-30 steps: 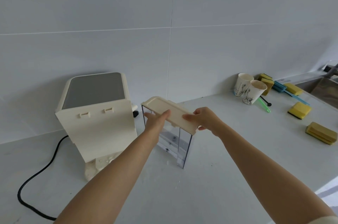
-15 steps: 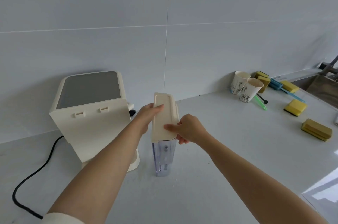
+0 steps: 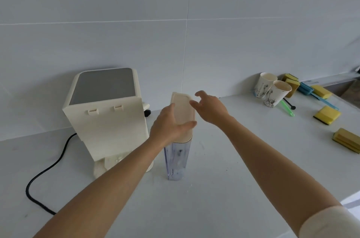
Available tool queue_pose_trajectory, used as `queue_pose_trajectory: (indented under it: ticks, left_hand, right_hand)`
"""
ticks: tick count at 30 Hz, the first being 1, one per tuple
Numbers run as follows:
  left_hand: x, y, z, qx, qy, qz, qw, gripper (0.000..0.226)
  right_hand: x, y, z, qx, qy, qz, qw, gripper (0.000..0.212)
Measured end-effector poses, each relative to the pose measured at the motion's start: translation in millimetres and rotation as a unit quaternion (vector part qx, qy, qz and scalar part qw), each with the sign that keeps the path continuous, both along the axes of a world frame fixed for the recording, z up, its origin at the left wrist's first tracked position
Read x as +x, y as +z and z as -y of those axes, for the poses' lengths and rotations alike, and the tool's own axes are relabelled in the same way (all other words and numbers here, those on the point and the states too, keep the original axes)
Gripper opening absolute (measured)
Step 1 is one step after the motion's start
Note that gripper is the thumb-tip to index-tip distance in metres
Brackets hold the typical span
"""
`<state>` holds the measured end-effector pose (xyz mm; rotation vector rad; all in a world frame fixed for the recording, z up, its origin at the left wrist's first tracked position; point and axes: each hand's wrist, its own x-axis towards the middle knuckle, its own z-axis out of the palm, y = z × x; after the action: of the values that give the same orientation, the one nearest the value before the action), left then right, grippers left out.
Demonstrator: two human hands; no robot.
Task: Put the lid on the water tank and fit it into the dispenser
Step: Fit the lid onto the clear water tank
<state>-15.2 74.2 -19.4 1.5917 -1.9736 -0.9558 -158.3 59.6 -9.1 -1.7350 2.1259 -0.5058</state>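
Note:
A clear plastic water tank (image 3: 176,160) stands upright on the white counter, its narrow end facing me. A cream lid (image 3: 183,110) sits on its top. My left hand (image 3: 169,124) grips the lid and the tank's top from the left, thumb across the near end. My right hand (image 3: 210,109) hovers just right of the lid with fingers spread, holding nothing. The cream dispenser (image 3: 105,119) with a grey top panel stands to the tank's left, its flat back with two clips facing me.
A black power cord (image 3: 44,171) runs from the dispenser across the counter at left. Two paper cups (image 3: 272,90), yellow sponges (image 3: 327,114) and blue and green brushes (image 3: 315,93) lie at the back right. A tiled wall rises behind.
My right hand has let go of the lid and moved up and right with fingers spread. My left hand has shifted onto the lid's near end. The tank still stands beside the dispenser.

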Motion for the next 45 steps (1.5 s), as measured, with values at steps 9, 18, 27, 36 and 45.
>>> queue_pose_trajectory:
  ticks: [9,18,27,36,45]
  left_hand:
    - [-3.0,-17.6,-26.5,-0.110,-0.004,0.136,0.985,0.073]
    - [6.0,-17.0,-20.4,-0.097,-0.005,0.128,0.987,0.064]
    - [35.8,-12.8,-4.4,-0.071,0.009,0.059,0.996,0.064]
    - [47.2,-22.9,12.9,-0.011,-0.004,-0.079,0.997,0.077]
    - [48.2,-37.3,16.1,0.045,-0.022,-0.119,0.992,0.090]
  right_hand:
    - [25.7,-4.4,43.5,0.061,0.154,-0.079,0.983,0.045]
    - [30.8,-4.6,46.3,0.066,0.131,-0.107,0.983,0.040]
    - [-5.4,-3.7,30.7,0.086,0.027,-0.075,0.993,0.041]
    - [-16.1,2.3,-16.2,0.074,0.050,-0.135,0.987,0.027]
    - [-25.8,-12.2,-31.3,0.055,0.056,-0.161,0.984,0.025]
